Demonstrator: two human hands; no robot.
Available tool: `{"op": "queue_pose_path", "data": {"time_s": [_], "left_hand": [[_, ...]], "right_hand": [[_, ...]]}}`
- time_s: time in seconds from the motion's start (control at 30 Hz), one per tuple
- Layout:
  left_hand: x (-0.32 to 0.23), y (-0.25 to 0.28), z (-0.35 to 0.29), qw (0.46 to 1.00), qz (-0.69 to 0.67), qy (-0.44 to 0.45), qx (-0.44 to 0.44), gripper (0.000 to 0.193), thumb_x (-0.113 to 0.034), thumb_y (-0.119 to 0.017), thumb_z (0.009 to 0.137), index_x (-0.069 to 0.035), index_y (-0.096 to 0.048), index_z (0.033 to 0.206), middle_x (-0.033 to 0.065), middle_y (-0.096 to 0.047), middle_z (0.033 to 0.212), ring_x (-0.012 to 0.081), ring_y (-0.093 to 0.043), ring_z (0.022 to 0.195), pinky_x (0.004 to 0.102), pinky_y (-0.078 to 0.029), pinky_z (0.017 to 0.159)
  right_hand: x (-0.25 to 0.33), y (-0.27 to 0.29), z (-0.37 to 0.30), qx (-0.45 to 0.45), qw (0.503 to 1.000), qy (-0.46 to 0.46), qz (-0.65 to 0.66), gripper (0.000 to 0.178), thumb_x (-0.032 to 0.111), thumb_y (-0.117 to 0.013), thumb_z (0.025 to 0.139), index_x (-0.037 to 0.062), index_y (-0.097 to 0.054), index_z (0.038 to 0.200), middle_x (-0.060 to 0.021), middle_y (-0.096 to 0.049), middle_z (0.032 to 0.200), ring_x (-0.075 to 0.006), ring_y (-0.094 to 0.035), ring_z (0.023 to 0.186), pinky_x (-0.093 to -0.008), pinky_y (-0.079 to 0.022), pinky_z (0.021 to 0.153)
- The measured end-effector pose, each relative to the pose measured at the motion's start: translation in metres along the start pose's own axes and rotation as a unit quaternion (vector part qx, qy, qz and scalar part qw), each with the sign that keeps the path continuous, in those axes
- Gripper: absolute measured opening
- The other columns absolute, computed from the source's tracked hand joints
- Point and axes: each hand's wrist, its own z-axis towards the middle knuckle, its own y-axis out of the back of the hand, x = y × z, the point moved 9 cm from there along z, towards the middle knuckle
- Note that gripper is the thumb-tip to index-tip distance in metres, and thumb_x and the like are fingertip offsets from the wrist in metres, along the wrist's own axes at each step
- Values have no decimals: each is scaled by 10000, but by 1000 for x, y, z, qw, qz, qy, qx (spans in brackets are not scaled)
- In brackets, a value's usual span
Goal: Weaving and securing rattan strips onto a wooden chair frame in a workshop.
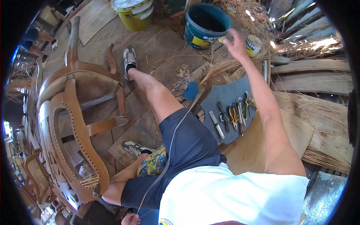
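Observation:
My left hand (131, 219), low at the picture's edge, pinches the end of a long, thin, flat greyish strip (170, 146). The strip curves up over my thigh toward a bundle of dry fibres. My right arm is stretched out, and my right hand (237, 45) is beside the rim of a teal bucket (190, 32). A small pale yellowish piece (222, 39) shows at its fingertips; its kind is unclear. On my left lies a brown wooden chair frame (83, 137) with small holes along an oval opening. Several pale cane strands (90, 181) cross its lower end.
Pliers (233, 117) and several other hand tools lie on a grey-blue sheet (221, 95) to my right. A yellow-green bucket (137, 18) and a small pale tub (254, 45) stand farther off. Fibre scraps litter the floor. Another person's arm (43, 36) shows far left.

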Motion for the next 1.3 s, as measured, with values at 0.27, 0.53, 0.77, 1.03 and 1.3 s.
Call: {"op": "queue_pose_path", "data": {"time_s": [0.27, 0.53, 0.77, 1.03, 1.3], "left_hand": [[-62, -14, 32, 994, -87, 37, -59, 220, -189, -685, 949, 12, -678, 861, 58, -670, 677, 89, -589, 583, 246, -462, 563], [-40, -36, -5, 961, -188, 199, 38, 379, -266, -699, 951, 16, -657, 1201, 76, -686, 1039, 158, -606, 911, 319, -492, 834], [-61, -49, -36, 957, -85, 259, 103, 470, -328, -663, 973, 29, -620, 1276, 122, -694, 1088, 209, -635, 959, 350, -506, 861], [-312, -47, 45, 969, -89, -185, 135, 237, -150, -532, 1037, -7, -640, 881, 37, -630, 639, 107, -606, 567, 273, -478, 537], [-676, 87, 29, 655, 200, -612, -395, 265, -234, -525, 992, -16, -674, 1014, 221, -666, 865, 438, -642, 818, 467, -510, 735]], "right_hand": [[-127, -170, -157, 595, 748, -179, -234, 294, 124, -581, 855, -6, -725, 1076, -237, -692, 1169, -381, -695, 1039, -468, -550, 869], [-17, -262, -294, 594, 742, 74, -302, 758, 159, -692, 842, 269, -383, 1525, -118, -389, 1531, -428, -504, 1285, -628, -404, 1041], [-27, -281, -278, 572, 800, -7, -179, 658, 311, -787, 801, 149, -556, 1395, -134, -529, 1415, -308, -644, 1130, -438, -514, 970], [-54, -182, -229, 233, 598, -543, 542, 694, 708, -684, 826, 117, -646, 1188, -50, -706, 1001, -187, -648, 804, -300, -444, 649], [106, -78, -216, 117, 358, -401, 835, 897, 716, -657, 827, 82, -470, 1433, -159, -571, 1339, -389, -599, 1105, -398, -525, 845]]}}
